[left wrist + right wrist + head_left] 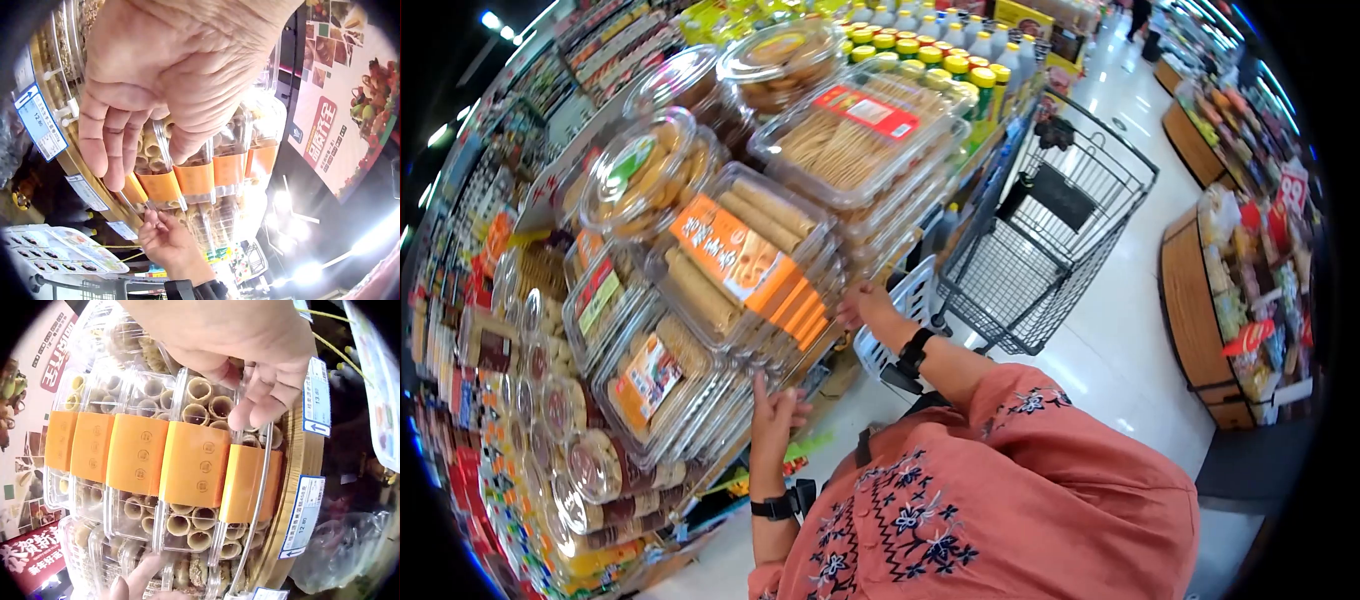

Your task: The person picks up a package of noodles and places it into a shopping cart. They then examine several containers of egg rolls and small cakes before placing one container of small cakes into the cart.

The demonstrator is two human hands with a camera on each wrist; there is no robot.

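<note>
Clear plastic boxes of rolled wafers (735,255) with orange bands stand in a stack on the display. At the stack's near corner is my left hand (775,415); in the left wrist view this hand (169,69) has its thumb against the boxes (194,178) and its fingers extended down beside them. My right hand (870,305) is at the stack's other near corner. Seen from the right wrist, this hand (250,356) pinches the edge of a low box (247,484) between thumb and bent fingertips. The right thumb's tip is partly hidden.
Other snack boxes (855,140) and round tubs (640,170) surround the stack. A wire shopping cart (1040,240) stands to the right, with a light blue basket (910,300) beside the display. Price tags (302,515) line the wooden shelf edge (275,550). Wooden produce stands (1190,300) are farther right.
</note>
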